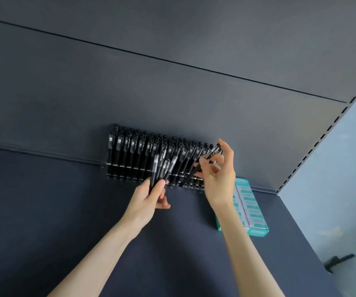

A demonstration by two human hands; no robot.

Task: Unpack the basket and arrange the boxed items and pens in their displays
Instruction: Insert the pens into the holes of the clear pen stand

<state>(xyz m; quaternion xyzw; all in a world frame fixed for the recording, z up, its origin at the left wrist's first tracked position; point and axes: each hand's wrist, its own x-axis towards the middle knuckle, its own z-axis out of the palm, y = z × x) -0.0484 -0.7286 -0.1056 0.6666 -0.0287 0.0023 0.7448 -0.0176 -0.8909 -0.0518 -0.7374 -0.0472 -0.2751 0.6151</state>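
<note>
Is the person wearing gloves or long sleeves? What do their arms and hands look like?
No gloves: the left hand and right hand are bare. The left arm and right arm are bare too, no sleeve showing down to the picture's edge. No watch or bracelet at either wrist. A tiny glint on a right finger might be a ring; too small to tell.

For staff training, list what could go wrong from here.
1. The left hand grips a fanned bunch of pens; one could slip out and fall.
2. The right hand pinches a single pen at a tilt by the crowded rack; it may miss its slot or knock neighbours.
3. The right forearm crosses in front of the box and might nudge it.
</note>
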